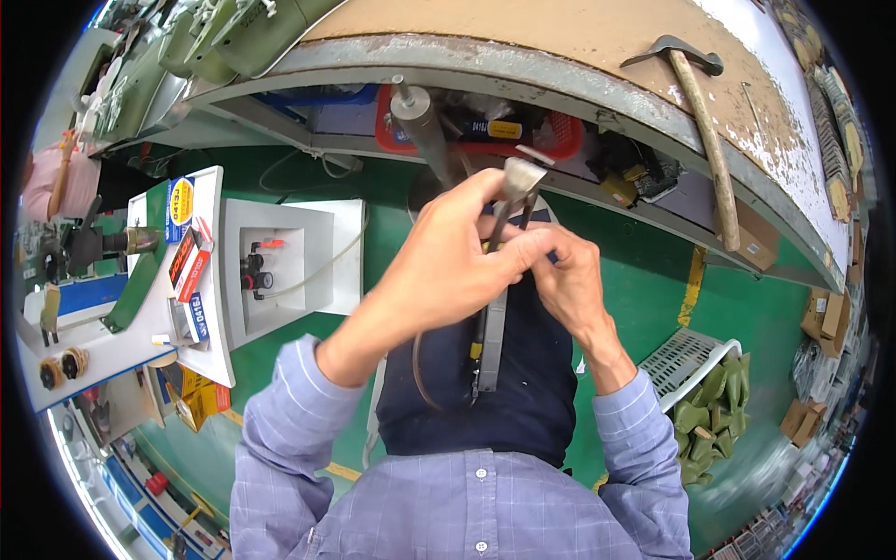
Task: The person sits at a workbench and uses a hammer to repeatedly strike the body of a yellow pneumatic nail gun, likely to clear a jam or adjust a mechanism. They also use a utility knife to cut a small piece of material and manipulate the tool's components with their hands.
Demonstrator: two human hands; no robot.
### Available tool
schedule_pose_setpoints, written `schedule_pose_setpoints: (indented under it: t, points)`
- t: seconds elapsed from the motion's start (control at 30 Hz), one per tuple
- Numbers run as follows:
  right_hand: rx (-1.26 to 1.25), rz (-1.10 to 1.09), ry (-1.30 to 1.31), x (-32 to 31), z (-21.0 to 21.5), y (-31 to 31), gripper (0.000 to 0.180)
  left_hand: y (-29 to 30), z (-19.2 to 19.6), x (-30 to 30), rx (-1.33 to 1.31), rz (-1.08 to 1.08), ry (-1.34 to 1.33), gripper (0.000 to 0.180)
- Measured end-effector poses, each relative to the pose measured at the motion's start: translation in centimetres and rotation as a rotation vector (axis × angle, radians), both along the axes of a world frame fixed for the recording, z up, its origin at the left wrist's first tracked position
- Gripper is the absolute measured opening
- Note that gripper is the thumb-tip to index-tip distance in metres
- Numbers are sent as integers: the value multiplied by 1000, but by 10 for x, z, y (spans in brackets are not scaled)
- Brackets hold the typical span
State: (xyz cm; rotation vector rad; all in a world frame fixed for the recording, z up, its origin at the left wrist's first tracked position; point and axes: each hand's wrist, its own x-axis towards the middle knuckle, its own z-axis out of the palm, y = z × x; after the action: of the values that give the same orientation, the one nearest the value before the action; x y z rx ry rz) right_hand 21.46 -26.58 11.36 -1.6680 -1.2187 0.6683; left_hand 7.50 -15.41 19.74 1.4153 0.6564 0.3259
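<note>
In front of my lap, my left hand (448, 252) is closed around a grey metal piece with dark prongs (524, 177); its blunt head sticks up above the fingers. My right hand (569, 275) has its fingers curled and pressed together against the lower part, beside my left thumb. Fingers cover most of the prongs, and what the right fingertips pinch is hidden. Below the hands, a long grey metal bar (492, 341) with a dark cord along it lies over my dark trousers. A grey metal cylinder (420, 121) with a thin rod on top stands just beyond my left hand.
Ahead runs a worn workbench (448, 47) with a wooden-handled hammer (705, 131) at right. Beneath it sits a red basket (569, 135). A white stand (322, 252) with a gauge is at left; a white basket (686, 364) of green parts (714, 411) is at right.
</note>
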Motion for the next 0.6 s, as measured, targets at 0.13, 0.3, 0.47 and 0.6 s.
schedule_pose_setpoints:
  t: [0.13, 0.3, 0.47, 0.6]
  points:
    - [8, -19, 34, -1, -3, -3, 11, 22, -7, -8, -509, -152, -262, 46]
    - [-55, 1, -24, 1, -14, -7, 13, -1, -34, 0, 191, -74, -33, 35]
    - [4, -39, -42, -1, -7, -7, 19, 8, -36, 7, 442, -10, -185, 25]
    - [-49, -15, -24, -2, -4, -5, 17, 13, -37, 6, 287, -44, -188, 25]
